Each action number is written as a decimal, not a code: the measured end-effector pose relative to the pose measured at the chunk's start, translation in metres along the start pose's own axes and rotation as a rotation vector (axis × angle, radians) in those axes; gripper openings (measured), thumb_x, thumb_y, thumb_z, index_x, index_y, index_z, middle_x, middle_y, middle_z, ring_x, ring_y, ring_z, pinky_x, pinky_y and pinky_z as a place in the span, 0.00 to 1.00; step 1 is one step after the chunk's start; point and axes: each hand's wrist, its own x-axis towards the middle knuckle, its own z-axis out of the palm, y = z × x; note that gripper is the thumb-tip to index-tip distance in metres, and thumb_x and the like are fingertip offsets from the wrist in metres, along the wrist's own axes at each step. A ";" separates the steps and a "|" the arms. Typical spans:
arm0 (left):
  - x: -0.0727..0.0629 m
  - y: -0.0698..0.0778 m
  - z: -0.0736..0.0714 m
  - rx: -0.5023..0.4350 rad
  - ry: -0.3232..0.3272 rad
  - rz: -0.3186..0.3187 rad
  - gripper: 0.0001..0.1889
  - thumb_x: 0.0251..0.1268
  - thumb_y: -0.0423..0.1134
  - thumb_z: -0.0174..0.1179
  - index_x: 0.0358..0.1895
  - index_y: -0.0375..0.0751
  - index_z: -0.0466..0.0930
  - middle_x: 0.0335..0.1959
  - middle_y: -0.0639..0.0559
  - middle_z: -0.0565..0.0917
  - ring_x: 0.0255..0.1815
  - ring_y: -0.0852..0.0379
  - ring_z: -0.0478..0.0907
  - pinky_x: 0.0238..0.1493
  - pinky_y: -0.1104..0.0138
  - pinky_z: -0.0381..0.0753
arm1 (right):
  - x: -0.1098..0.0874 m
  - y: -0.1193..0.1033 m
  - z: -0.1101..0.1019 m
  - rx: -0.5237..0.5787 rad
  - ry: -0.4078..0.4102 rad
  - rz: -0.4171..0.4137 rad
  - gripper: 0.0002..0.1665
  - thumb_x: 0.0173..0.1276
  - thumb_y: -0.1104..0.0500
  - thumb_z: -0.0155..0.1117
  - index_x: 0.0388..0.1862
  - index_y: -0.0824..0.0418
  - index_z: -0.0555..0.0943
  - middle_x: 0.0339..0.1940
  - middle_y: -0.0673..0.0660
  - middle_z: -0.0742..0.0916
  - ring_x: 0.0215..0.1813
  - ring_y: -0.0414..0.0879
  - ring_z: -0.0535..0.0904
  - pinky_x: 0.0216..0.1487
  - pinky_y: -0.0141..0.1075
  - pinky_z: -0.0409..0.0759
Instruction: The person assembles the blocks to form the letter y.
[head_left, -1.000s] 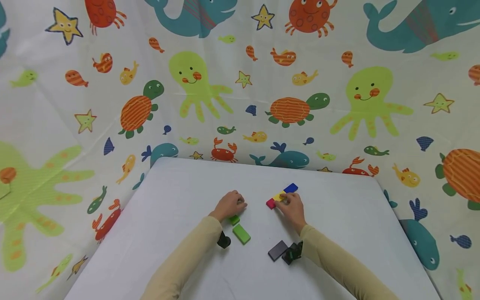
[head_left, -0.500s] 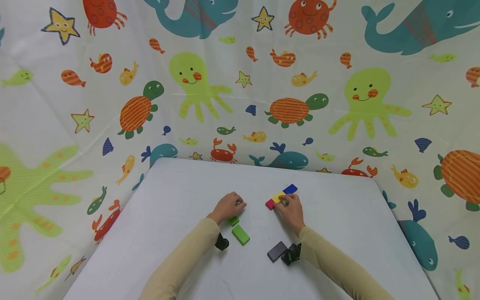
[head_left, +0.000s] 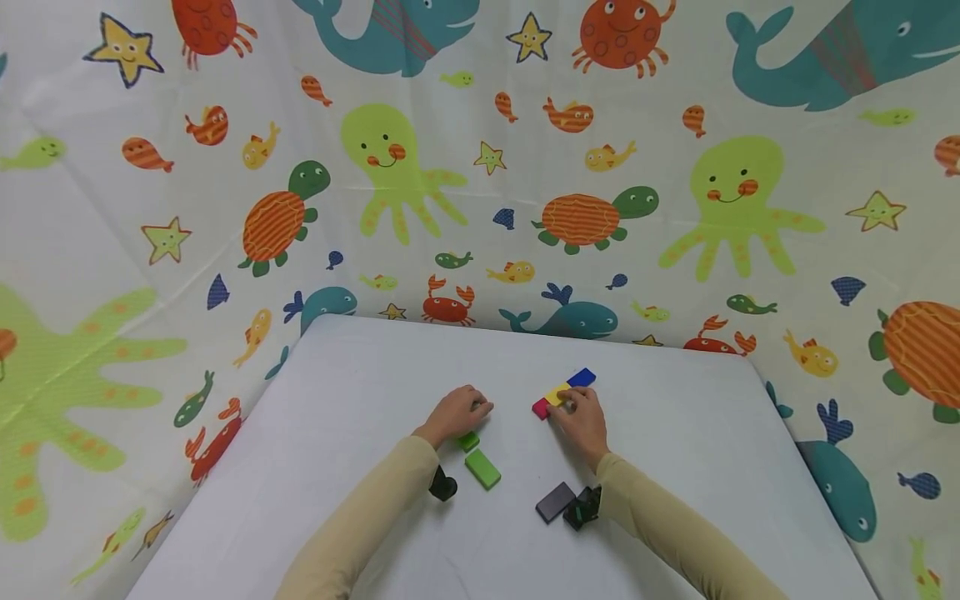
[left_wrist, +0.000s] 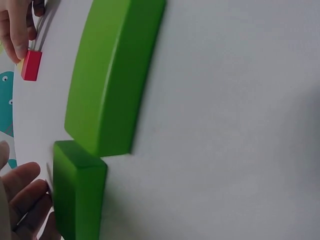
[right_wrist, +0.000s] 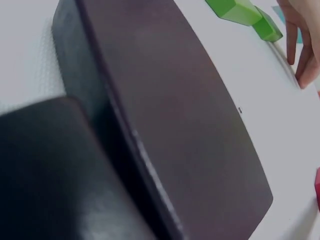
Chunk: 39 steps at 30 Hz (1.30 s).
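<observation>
My right hand (head_left: 581,421) is at a short row of blocks, its thumb and fingertips pinching the yellow block (head_left: 557,395) from above. Joined to one end of that row is a red block (head_left: 540,408), and at the far end a blue block (head_left: 582,378). My left hand (head_left: 456,412) rests with loosely bent fingers over the white table (head_left: 360,367), nothing visible in its grasp. Close to the left fingers stands one green block (left_wrist: 80,195). A second, longer green block (left_wrist: 112,75) lies corner to corner with it.
Below the right wrist lies a dark grey block (right_wrist: 175,115), with a black block (right_wrist: 55,175) against it. Wrist cameras hang under both sleeves, the left camera (head_left: 444,483) near the green blocks. A curtain (head_left: 480,208) printed with sea animals rises behind the table.
</observation>
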 end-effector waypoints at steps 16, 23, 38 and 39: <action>-0.008 0.002 -0.012 0.226 -0.134 -0.006 0.19 0.66 0.54 0.59 0.48 0.43 0.79 0.42 0.50 0.76 0.43 0.54 0.72 0.44 0.58 0.78 | -0.003 -0.003 -0.004 0.004 -0.011 -0.004 0.25 0.62 0.52 0.71 0.53 0.65 0.82 0.60 0.64 0.74 0.56 0.56 0.74 0.60 0.50 0.74; -0.017 0.007 -0.021 0.282 -0.255 -0.005 0.22 0.58 0.58 0.65 0.43 0.45 0.74 0.37 0.52 0.69 0.36 0.55 0.67 0.35 0.60 0.73 | -0.002 -0.004 -0.005 -0.014 -0.008 -0.004 0.24 0.63 0.52 0.71 0.54 0.65 0.82 0.60 0.63 0.73 0.56 0.56 0.73 0.59 0.49 0.73; -0.006 0.011 0.003 0.202 -0.037 0.046 0.25 0.61 0.46 0.68 0.56 0.35 0.73 0.48 0.45 0.69 0.43 0.54 0.68 0.45 0.62 0.76 | -0.002 -0.002 -0.003 -0.006 -0.018 0.001 0.24 0.63 0.52 0.70 0.54 0.65 0.82 0.60 0.63 0.73 0.56 0.56 0.73 0.59 0.49 0.73; -0.005 0.012 0.007 0.185 -0.005 0.032 0.25 0.61 0.46 0.68 0.55 0.34 0.73 0.47 0.46 0.69 0.43 0.54 0.68 0.45 0.63 0.76 | -0.002 -0.002 -0.003 -0.007 -0.020 0.003 0.24 0.63 0.52 0.71 0.54 0.65 0.82 0.60 0.63 0.73 0.56 0.55 0.73 0.60 0.49 0.73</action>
